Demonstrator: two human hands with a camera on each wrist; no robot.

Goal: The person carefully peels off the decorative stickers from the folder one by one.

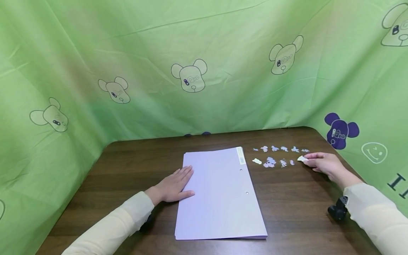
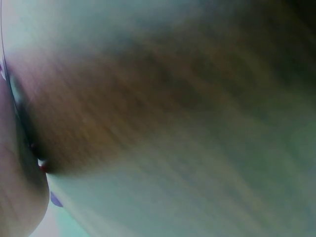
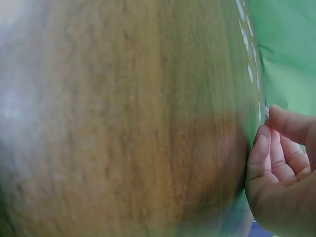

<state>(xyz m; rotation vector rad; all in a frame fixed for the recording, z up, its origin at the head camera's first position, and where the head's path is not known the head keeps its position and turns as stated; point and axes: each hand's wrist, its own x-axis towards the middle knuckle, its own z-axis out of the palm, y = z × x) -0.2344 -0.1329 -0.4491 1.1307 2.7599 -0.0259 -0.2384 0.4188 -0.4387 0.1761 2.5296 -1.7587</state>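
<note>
A pale lavender, sheet-like pad or folder [image 1: 220, 202] lies on the table, with two round holes and a barcode label [image 1: 241, 156] along its right side. My left hand [image 1: 173, 185] rests flat on its left edge, fingers stretched out. At the right, my right hand [image 1: 326, 165] pinches a small white cut-out piece [image 1: 301, 159] between thumb and fingers, at the end of the nearer row. In the right wrist view the thumb and fingertips of that hand [image 3: 281, 163] meet; the piece is mostly hidden. The left wrist view is blurred, showing part of the hand [image 2: 22, 192].
Several small, irregular lavender and bluish cut-outs [image 1: 284, 148] lie in two rows right of the pad. A white piece [image 1: 256, 161] starts the nearer row. The brown wooden table [image 1: 127, 170] is bordered by a green printed cloth [image 1: 153, 109] behind and at both sides.
</note>
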